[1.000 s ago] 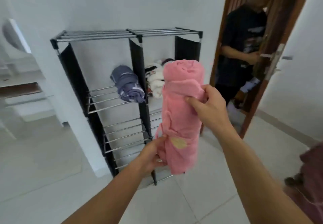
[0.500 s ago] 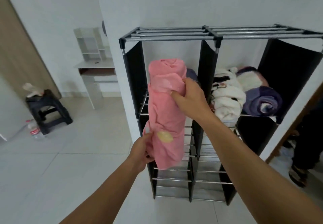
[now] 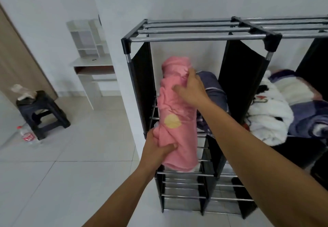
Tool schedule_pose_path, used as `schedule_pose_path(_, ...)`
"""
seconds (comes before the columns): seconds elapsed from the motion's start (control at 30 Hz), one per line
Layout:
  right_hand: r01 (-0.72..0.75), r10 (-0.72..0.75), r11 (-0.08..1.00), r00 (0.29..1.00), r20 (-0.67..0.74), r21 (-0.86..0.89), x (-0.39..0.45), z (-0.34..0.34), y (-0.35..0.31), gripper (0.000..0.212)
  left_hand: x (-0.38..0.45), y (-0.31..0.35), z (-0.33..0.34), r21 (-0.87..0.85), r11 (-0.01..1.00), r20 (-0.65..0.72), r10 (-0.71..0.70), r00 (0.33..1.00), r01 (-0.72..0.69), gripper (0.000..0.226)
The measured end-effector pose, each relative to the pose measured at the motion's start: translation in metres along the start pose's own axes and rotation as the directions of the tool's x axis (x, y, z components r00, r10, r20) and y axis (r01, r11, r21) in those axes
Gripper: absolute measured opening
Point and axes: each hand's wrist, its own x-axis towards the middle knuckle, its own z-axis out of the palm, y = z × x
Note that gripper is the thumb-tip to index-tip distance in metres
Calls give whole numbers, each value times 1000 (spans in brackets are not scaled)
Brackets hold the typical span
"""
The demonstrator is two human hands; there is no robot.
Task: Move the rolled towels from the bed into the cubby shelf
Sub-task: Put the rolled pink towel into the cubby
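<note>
My right hand (image 3: 192, 89) has its fingers (image 3: 190, 75) curled over the upper part of the pink rolled towel (image 3: 177, 113), thumb pressed flat against the roll's front, wrist bent down and forearm reaching in from the lower right. My left hand (image 3: 156, 153) clamps the roll's lower end, thumb (image 3: 168, 147) laid across the cloth, other fingers hidden behind it, forearm rising from bottom centre. The towel stands nearly upright at the mouth of the upper left compartment of the cubby shelf (image 3: 200, 38), its top inside the opening and its bottom hanging below the rods. A dark blue rolled towel (image 3: 215, 92) lies in that same compartment, just beside it. The neighbouring compartment holds a white fluffy bundle (image 3: 269, 116) and a purple blanket roll (image 3: 305, 120).
</note>
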Motion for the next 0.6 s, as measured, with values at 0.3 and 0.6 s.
schedule_pose_path(0.3, -36, 36, 998, 999, 9, 47, 38, 5, -14, 64, 27, 15, 1, 173, 979, -76, 122, 990, -107, 47)
schedule_pose_path(0.6, -52, 137, 957, 948, 287, -285, 24, 39, 17, 63, 41, 18, -5, 218, 969, -74, 130, 989, -111, 47)
